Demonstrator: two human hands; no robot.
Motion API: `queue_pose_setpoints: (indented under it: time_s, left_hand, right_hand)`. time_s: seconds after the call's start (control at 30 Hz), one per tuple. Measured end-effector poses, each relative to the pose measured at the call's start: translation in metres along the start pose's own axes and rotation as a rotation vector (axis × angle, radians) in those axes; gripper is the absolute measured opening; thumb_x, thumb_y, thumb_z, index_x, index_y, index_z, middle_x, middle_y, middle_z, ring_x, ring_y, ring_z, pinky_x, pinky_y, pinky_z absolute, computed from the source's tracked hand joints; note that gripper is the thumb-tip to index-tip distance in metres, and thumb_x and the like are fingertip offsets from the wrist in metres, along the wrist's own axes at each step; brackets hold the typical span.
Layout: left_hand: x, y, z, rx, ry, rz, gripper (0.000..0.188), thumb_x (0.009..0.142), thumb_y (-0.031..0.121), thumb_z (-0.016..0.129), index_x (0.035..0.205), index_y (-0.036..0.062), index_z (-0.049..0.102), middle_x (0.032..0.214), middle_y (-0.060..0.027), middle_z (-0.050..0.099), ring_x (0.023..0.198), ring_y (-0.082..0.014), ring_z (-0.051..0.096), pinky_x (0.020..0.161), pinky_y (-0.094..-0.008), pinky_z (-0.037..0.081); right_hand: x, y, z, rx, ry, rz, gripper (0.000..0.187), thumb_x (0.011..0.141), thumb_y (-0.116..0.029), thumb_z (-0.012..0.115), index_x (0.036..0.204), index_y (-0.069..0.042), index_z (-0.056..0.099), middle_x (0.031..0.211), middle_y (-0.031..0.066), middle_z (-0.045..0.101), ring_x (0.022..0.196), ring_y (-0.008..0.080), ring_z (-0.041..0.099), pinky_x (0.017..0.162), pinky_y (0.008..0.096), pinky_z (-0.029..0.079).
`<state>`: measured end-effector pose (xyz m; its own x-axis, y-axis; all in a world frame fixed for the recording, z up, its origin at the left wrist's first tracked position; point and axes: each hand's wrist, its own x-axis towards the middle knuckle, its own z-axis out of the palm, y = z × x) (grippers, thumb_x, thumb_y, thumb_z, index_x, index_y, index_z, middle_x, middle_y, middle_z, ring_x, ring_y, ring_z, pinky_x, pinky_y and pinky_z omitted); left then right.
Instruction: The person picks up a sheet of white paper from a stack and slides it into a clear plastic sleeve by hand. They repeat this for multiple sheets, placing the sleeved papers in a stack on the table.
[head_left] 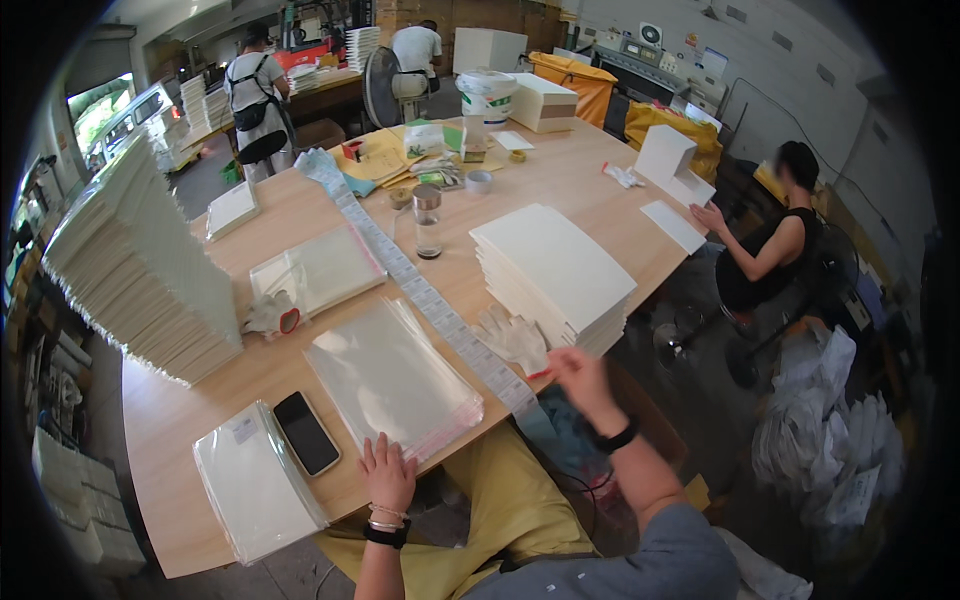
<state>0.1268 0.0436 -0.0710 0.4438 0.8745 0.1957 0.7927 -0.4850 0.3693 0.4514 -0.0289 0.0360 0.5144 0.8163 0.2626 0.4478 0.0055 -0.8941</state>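
Left hand [386,473] flat at table edge [470,425], beside bag stack [392,378].

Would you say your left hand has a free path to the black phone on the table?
Probably yes: the left hand rests on the table edge just right of the phone, with only bare wood between them.

A black phone [306,432] lies on the wooden desk [300,215] beside a sealed white packet [255,490]. A tall leaning stack of white boards [140,265] fills the desk's left side. Farther back stand a clear bottle [428,222], a roll of tape [479,181], a white bucket [486,95] and a white box [543,102]. A seated person [770,235] works at the right edge.
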Motion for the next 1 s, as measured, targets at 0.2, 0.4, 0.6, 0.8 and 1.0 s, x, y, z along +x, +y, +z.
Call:
queue_pose_setpoints:
  time_s: [0.2,0.4,0.6,0.8,1.0]
  left_hand:
    - [0.017,0.007,-0.012,-0.118,0.031,0.059,0.044,0.07,0.012,0.057,0.111,-0.0013,0.044,0.124,-0.0218,0.038,0.115,-0.0347,0.036,0.093,-0.0411,0.033]
    - [0.047,0.009,-0.007,0.274,-0.088,0.149,0.031,0.069,0.014,0.055,0.096,-0.0001,0.051,0.078,-0.0096,0.052,0.073,-0.0258,0.053,0.067,-0.0371,0.044]
    - [0.054,-0.006,0.011,0.317,-0.042,0.118,0.012,0.067,0.015,0.057,0.072,0.0041,0.054,0.073,-0.0107,0.051,0.072,-0.0264,0.055,0.065,-0.0361,0.046]
    - [0.051,-0.014,0.006,0.169,0.003,0.178,0.009,0.07,0.011,0.053,0.074,0.0033,0.054,0.081,-0.0121,0.053,0.083,-0.0279,0.053,0.074,-0.0369,0.044]
    - [0.048,-0.033,0.005,-0.02,0.11,0.232,0.01,0.073,0.006,0.05,0.082,0.0025,0.053,0.096,-0.0167,0.055,0.089,-0.0329,0.051,0.078,-0.0372,0.043]
  right_hand:
    - [0.029,0.032,-0.088,0.774,0.261,0.366,0.011,0.087,-0.014,0.049,0.089,-0.005,0.052,0.085,0.0059,0.058,0.079,0.0146,0.056,0.068,0.0277,0.047]
    - [0.054,0.048,-0.111,0.951,0.233,0.47,0.013,0.084,-0.017,0.053,0.083,-0.004,0.052,0.078,0.0043,0.056,0.075,0.0161,0.056,0.067,0.0319,0.047]
    - [0.061,0.045,-0.109,0.997,0.132,0.672,0.014,0.084,-0.014,0.049,0.091,-0.002,0.049,0.088,0.009,0.052,0.083,0.0208,0.053,0.071,0.0346,0.047]
    - [0.081,0.047,-0.112,1.074,0.157,0.628,0.02,0.086,-0.022,0.05,0.091,-0.002,0.049,0.084,0.008,0.052,0.075,0.019,0.053,0.063,0.0291,0.046]
    - [0.11,0.049,-0.11,0.694,0.103,0.477,0.01,0.085,-0.02,0.05,0.085,-0.01,0.052,0.064,-0.0028,0.05,0.049,0.0054,0.044,0.039,0.0173,0.031]
